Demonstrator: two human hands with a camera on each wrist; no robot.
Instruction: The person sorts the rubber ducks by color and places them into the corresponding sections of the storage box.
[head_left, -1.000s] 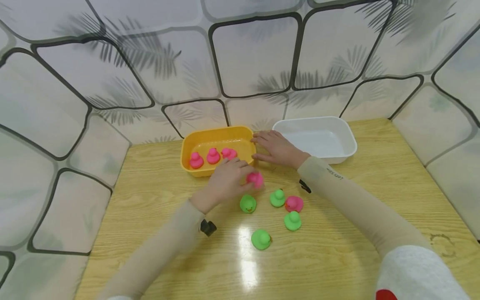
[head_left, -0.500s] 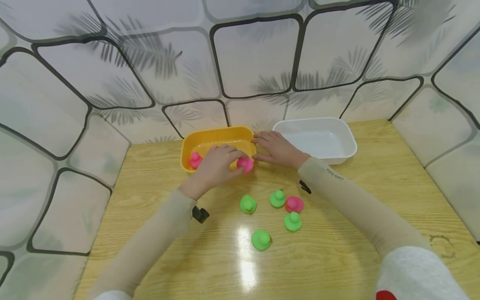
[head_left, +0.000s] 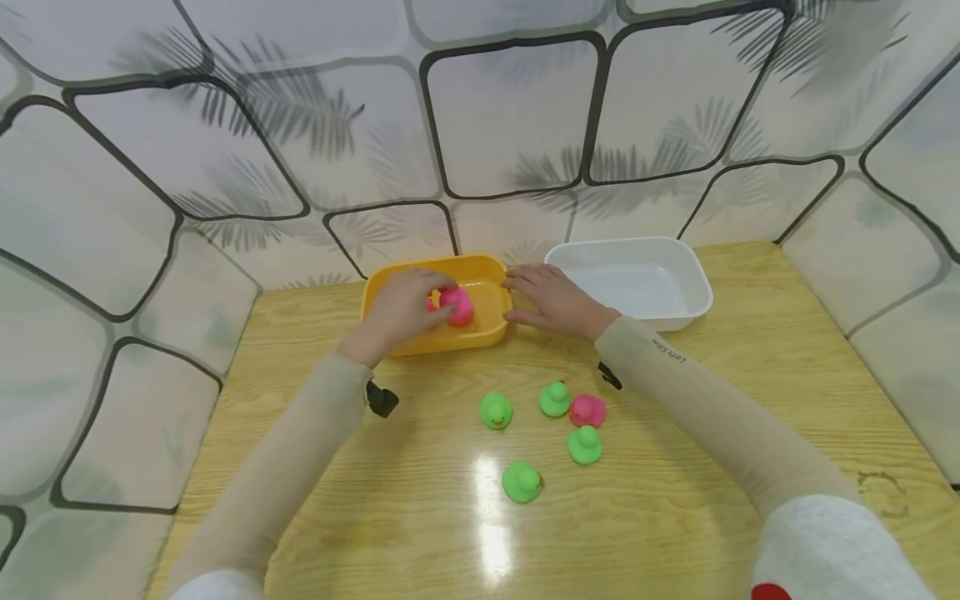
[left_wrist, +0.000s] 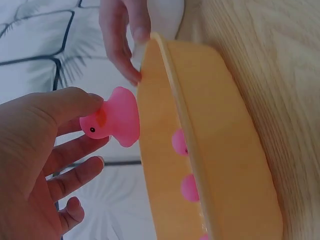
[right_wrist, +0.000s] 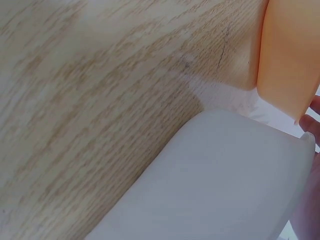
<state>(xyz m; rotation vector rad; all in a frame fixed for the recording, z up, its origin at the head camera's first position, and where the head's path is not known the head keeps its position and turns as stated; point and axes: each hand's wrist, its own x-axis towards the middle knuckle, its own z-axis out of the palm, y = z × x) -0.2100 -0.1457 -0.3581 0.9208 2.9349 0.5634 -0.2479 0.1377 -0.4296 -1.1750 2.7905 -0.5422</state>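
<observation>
My left hand (head_left: 399,307) is over the yellow tray (head_left: 489,332), pinching a pink rubber duck (head_left: 459,307) between thumb and fingertips. In the left wrist view that duck (left_wrist: 122,117) lies sideways in the picture beside the tray's rim, held by its head. Other pink ducks (left_wrist: 190,187) show inside the tray, mostly hidden by its wall; in the head view my left hand covers most of them. My right hand (head_left: 551,293) touches the tray's right end with its fingers extended. Its fingertips (right_wrist: 306,122) are just visible at the edge of the right wrist view.
A white tray (head_left: 637,279) stands to the right, beside my right wrist. Nearer on the wooden table (head_left: 375,517) lie several green ducks (head_left: 522,482) and one pink duck (head_left: 588,411). A patterned wall (head_left: 510,117) rises behind the trays.
My left hand has carried the pink duck from the table in front of the yellow tray up and leftward, over the tray. The right hand has stayed at the tray's end.
</observation>
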